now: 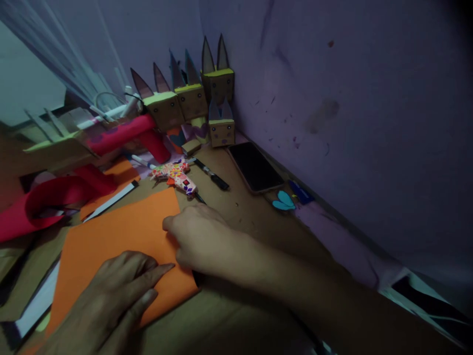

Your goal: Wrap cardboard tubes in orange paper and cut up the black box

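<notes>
Two bare hands worked at an orange sheet (121, 222), which lay on the brown board (258, 231) right in front of the person. From where I stood, the left hand (118, 291) rested on the sheet's near part, its fingers stretched out and set loosely apart, not gripping. The right hand (199, 239) was at the sheet's right edge with its fingers curled in; I could not tell whether they pinched the edge or only pressed on it. Toward the near right corner, the sheet bent over in a rounded fold.

Just beyond the sheet lay a flowered glue gun (177, 175), with a black cutter (211, 173) beside it. Farther right were a dark-screened phone (254, 166) and, near its close end, some teal petals (284, 201). A white strip (111, 201) lay by the sheet's far left edge, and red foam (55, 197) curled at the left. Four eared boxes (164, 111) stood grouped by the wall (351, 98).
</notes>
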The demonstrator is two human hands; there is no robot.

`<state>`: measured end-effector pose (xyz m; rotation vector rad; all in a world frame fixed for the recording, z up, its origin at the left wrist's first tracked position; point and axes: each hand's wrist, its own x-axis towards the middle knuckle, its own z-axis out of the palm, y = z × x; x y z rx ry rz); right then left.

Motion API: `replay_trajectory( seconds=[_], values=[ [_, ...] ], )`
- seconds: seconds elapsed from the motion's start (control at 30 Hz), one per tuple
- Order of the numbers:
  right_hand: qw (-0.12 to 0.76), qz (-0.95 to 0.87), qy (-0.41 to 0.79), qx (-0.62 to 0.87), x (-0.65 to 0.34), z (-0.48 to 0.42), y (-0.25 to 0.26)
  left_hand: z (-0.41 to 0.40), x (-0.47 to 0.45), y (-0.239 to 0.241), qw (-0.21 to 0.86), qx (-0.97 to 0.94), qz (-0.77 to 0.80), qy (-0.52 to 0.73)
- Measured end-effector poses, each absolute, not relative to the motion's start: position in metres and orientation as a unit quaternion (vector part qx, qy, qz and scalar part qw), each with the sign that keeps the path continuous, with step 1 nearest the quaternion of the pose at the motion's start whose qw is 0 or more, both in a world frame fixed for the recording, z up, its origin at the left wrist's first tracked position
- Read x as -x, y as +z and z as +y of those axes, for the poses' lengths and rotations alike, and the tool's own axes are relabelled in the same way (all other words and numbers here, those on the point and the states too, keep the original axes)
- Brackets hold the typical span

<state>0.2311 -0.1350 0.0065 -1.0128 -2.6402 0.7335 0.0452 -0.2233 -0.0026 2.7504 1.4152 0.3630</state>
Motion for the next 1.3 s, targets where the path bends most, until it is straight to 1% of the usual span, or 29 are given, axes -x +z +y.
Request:
replay_trajectory(
  seconds=[0.07, 0.13, 0.2, 0.3, 0.37, 0.4, 0.5, 0.6, 0.67, 0.77, 0.83, 0.9, 0.93, 1.03, 1.1, 1.2, 1.3],
  values=[
    [0.11, -0.899, 0.24, 0.349, -0.232, -0.135, 0.006, -0.221, -0.048, 0.003, -0.024, -0.892, 0.439, 0.104],
    [0.109, -0.896, 0.236, 0.36, -0.234, -0.141, 0.01, -0.221, -0.049, 0.008, -0.031, -0.9, 0.428, 0.074],
    [0.128, -0.886, 0.256, 0.365, -0.237, -0.156, 0.017, -0.222, -0.048, 0.011, -0.017, -0.899, 0.435, 0.037],
    [0.185, -0.866, 0.325, 0.333, -0.239, -0.191, 0.024, -0.226, -0.051, 0.013, 0.019, -0.881, 0.474, 0.0],
    [0.181, -0.865, 0.351, 0.308, -0.236, -0.214, 0.018, -0.23, -0.056, 0.012, 0.051, -0.868, 0.493, -0.016],
    [0.16, -0.875, 0.344, 0.301, -0.234, -0.224, 0.012, -0.231, -0.059, 0.012, 0.063, -0.861, 0.505, -0.019],
    [0.137, -0.913, 0.253, 0.289, -0.225, -0.243, -0.014, -0.232, -0.064, 0.015, 0.072, -0.831, 0.552, -0.008],
    [0.168, -0.938, 0.121, 0.279, -0.219, -0.248, -0.036, -0.234, -0.046, 0.027, 0.054, -0.81, 0.583, 0.032],
    [0.178, -0.942, 0.053, 0.278, -0.216, -0.248, -0.042, -0.243, -0.022, 0.037, 0.024, -0.782, 0.612, 0.119],
    [0.183, -0.943, -0.005, 0.279, -0.213, -0.246, -0.044, -0.274, 0.01, 0.046, -0.052, -0.684, 0.67, 0.285],
    [0.193, -0.942, -0.028, 0.275, -0.212, -0.246, -0.046, -0.298, 0.014, 0.043, -0.106, -0.642, 0.685, 0.328],
    [0.207, -0.939, -0.045, 0.271, -0.211, -0.246, -0.05, -0.318, 0.001, 0.032, -0.129, -0.672, 0.66, 0.309],
    [0.213, -0.938, -0.05, 0.269, -0.212, -0.246, -0.053, -0.324, -0.01, 0.024, -0.148, -0.715, 0.612, 0.302],
    [0.23, -0.938, -0.052, 0.253, -0.214, -0.245, -0.062, -0.327, -0.043, -0.001, -0.104, -0.79, 0.57, 0.2],
    [0.238, -0.942, -0.046, 0.231, -0.215, -0.242, -0.067, -0.319, -0.058, -0.015, -0.069, -0.811, 0.558, 0.162],
    [0.244, -0.945, -0.043, 0.211, -0.217, -0.24, -0.071, -0.309, -0.063, -0.031, -0.032, -0.815, 0.56, 0.143],
    [0.247, -0.942, -0.049, 0.221, -0.216, -0.24, -0.074, -0.307, -0.059, -0.042, -0.031, -0.814, 0.562, 0.142]
  ],
)
